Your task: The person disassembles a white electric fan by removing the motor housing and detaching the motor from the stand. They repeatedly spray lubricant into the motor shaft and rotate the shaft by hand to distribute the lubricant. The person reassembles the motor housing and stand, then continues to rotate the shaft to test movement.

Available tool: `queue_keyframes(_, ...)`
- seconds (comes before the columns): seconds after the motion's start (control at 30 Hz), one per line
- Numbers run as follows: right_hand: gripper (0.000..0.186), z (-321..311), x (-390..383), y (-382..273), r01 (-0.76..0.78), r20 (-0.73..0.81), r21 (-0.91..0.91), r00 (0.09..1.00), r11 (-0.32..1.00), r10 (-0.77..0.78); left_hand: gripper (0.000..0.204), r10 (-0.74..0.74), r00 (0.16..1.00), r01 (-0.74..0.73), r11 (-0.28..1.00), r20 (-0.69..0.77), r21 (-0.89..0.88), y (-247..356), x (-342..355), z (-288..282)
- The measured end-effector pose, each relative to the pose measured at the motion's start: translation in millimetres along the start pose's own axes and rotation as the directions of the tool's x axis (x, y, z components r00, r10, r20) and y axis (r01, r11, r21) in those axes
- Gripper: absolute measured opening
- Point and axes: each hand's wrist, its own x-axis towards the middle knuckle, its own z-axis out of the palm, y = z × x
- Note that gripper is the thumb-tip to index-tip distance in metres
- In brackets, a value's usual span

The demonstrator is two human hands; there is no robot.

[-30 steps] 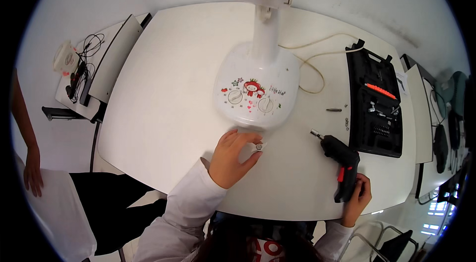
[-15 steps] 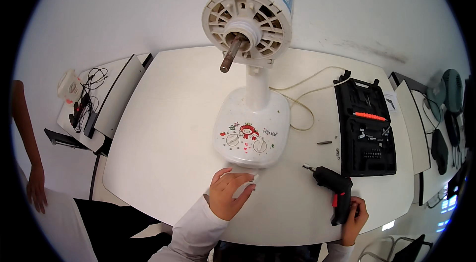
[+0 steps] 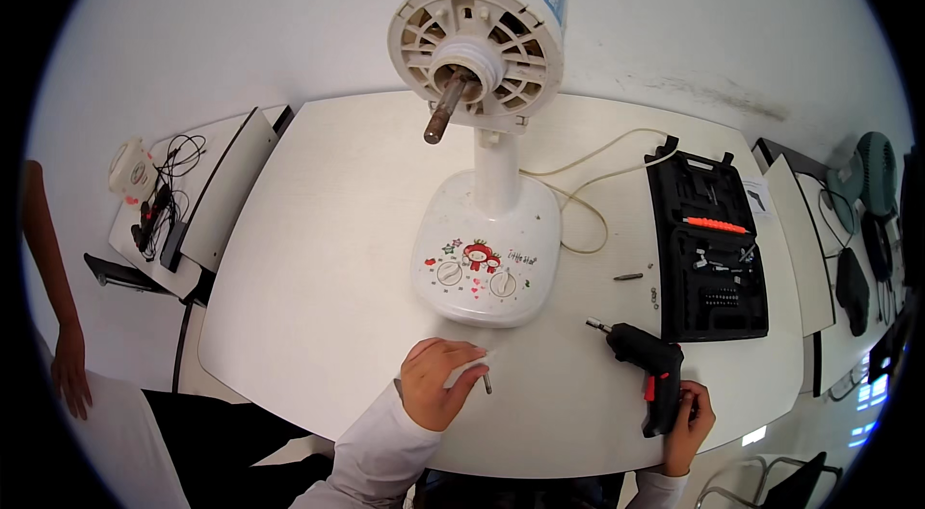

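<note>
My left hand (image 3: 438, 384) is over the table in front of the fan base, fingers bent and thumb near the index fingertip. A small metal screwdriver bit (image 3: 488, 384) shows just below the thumb tip, held by the fingers as far as I can see. On the right, my right hand (image 3: 692, 422) is curled against the handle of a black cordless screwdriver (image 3: 665, 374) with red parts, its tip pointing to the far left. A white fan (image 3: 489, 292) stands upright with its bare motor shaft (image 3: 445, 109) exposed, no blades or cage on it.
An open black tool case (image 3: 682, 307) with an orange flexible shaft (image 3: 715, 225) lies at right. Beside it are another bit (image 3: 628, 276) and several small screws (image 3: 653, 297). The fan's cord (image 3: 605, 220) loops behind. At far left stands another person (image 3: 72, 355).
My left hand has drawn slightly nearer to me and to the left, and the bit now shows below its thumb. My right hand stays at the cordless screwdriver.
</note>
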Motion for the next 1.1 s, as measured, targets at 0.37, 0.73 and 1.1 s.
queue_keyframes(0.37,0.018,-0.4,0.2,0.4,-0.021,0.005,-0.001,1.000,1.000,0.021,0.037,-0.053,0.993,0.053,0.999,-0.103,-0.005,0.6,0.8,4.7)
queue_keyframes(0.73,0.018,-0.1,0.6,0.6,-0.010,0.006,-0.002,1.000,1.000,0.010,0.033,-0.200,0.980,0.199,0.975,0.005,-0.097,5.2,4.8,4.3)
queue_keyframes(1.1,0.017,0.6,0.9,-2.4,-0.003,0.000,-0.017,1.000,1.000,0.003,0.034,-0.195,0.980,0.188,0.972,-0.041,-0.139,1.7,4.1,7.2)
